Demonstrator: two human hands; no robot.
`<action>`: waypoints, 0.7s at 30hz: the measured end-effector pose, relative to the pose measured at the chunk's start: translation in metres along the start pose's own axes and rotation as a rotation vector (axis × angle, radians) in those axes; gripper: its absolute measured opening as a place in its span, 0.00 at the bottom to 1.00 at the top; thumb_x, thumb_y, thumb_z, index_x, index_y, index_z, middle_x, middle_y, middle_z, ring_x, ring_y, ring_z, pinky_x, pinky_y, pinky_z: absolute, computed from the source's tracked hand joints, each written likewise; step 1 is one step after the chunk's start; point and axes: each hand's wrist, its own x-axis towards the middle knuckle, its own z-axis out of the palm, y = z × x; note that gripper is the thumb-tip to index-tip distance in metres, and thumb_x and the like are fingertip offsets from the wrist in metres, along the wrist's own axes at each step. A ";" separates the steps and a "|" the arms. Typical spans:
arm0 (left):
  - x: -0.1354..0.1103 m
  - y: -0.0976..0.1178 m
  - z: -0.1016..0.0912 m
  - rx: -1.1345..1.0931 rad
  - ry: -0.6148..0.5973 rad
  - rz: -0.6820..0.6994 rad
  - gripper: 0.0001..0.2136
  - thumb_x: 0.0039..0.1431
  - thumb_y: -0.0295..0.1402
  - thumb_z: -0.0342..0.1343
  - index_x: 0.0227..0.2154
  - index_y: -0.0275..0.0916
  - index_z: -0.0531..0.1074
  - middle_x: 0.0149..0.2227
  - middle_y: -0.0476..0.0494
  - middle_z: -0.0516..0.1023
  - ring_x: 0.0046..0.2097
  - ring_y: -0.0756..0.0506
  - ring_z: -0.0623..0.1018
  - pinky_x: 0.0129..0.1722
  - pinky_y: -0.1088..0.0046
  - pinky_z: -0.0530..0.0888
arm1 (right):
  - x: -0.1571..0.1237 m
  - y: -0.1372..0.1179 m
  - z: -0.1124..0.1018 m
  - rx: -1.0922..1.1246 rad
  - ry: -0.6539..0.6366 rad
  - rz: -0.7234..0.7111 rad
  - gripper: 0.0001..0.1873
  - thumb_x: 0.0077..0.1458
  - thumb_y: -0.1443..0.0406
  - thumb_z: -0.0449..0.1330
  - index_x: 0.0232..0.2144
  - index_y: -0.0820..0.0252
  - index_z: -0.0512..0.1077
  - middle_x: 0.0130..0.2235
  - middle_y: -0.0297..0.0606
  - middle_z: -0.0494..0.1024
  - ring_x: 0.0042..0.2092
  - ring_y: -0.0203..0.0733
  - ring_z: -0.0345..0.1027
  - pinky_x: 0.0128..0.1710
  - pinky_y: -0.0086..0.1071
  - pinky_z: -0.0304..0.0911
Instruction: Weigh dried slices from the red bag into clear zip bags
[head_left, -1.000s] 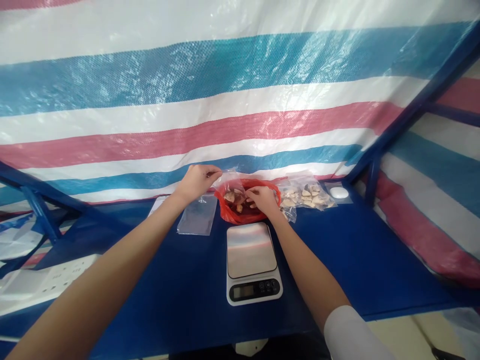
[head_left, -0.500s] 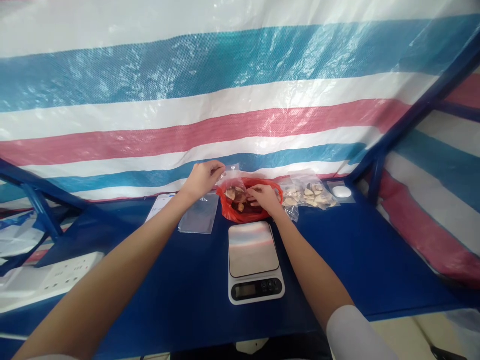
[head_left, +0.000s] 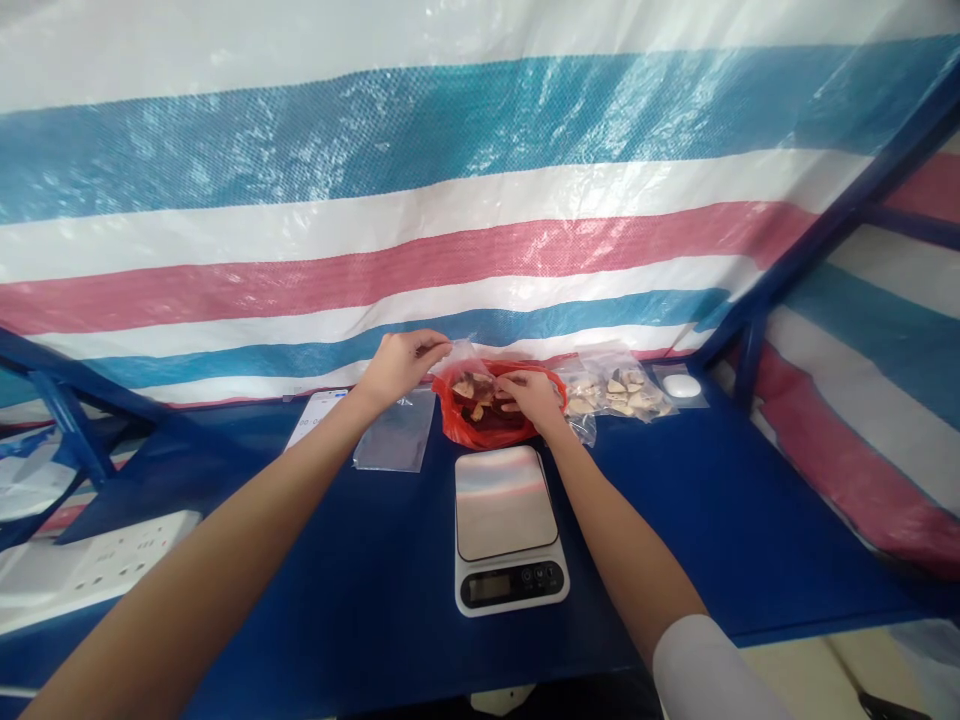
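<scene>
Left hand [head_left: 401, 365]: grip together on one thin clear plastic bag [head_left: 463, 360], frame center. Right hand [head_left: 534, 395]: over one red plastic bag [head_left: 459, 422] of rough brown chunks [head_left: 474, 392]; grip state unclear. One flat steel-topped scale [head_left: 506, 503] sits below, on the blue tabletop [head_left: 675, 500].

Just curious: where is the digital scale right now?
Head view: the digital scale sits on the blue table, between the left forearm and right forearm, just in front of the red bag.
</scene>
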 end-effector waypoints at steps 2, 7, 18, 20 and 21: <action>-0.001 0.001 0.000 0.000 -0.006 0.013 0.14 0.59 0.43 0.54 0.32 0.38 0.78 0.32 0.45 0.82 0.30 0.48 0.74 0.35 0.73 0.69 | -0.001 -0.001 0.002 -0.002 -0.007 0.000 0.06 0.57 0.66 0.61 0.30 0.61 0.77 0.30 0.38 0.81 0.34 0.38 0.78 0.30 0.25 0.75; 0.000 0.004 0.003 0.006 0.014 0.028 0.14 0.59 0.42 0.53 0.31 0.38 0.78 0.30 0.45 0.81 0.30 0.48 0.73 0.34 0.73 0.69 | -0.007 -0.008 0.002 0.127 -0.075 0.060 0.07 0.57 0.64 0.61 0.31 0.61 0.77 0.31 0.38 0.82 0.35 0.37 0.79 0.33 0.25 0.75; 0.001 0.000 0.003 -0.161 0.011 -0.013 0.15 0.59 0.44 0.54 0.32 0.37 0.76 0.32 0.41 0.82 0.31 0.46 0.79 0.34 0.71 0.73 | -0.010 -0.014 -0.007 0.083 -0.060 0.121 0.03 0.52 0.68 0.65 0.28 0.64 0.79 0.29 0.39 0.82 0.31 0.37 0.78 0.35 0.28 0.76; 0.001 -0.001 0.002 -0.169 0.013 -0.019 0.15 0.59 0.45 0.55 0.32 0.36 0.76 0.32 0.40 0.82 0.31 0.46 0.79 0.35 0.71 0.73 | -0.009 -0.014 -0.010 0.020 -0.062 0.082 0.03 0.51 0.68 0.65 0.28 0.64 0.79 0.27 0.38 0.81 0.30 0.37 0.77 0.34 0.29 0.77; 0.001 -0.001 0.002 -0.169 0.012 -0.021 0.15 0.59 0.45 0.55 0.32 0.36 0.76 0.32 0.40 0.82 0.31 0.46 0.79 0.35 0.70 0.74 | -0.009 -0.013 -0.011 -0.014 -0.059 0.059 0.04 0.51 0.68 0.65 0.28 0.64 0.79 0.26 0.38 0.81 0.29 0.38 0.77 0.33 0.30 0.77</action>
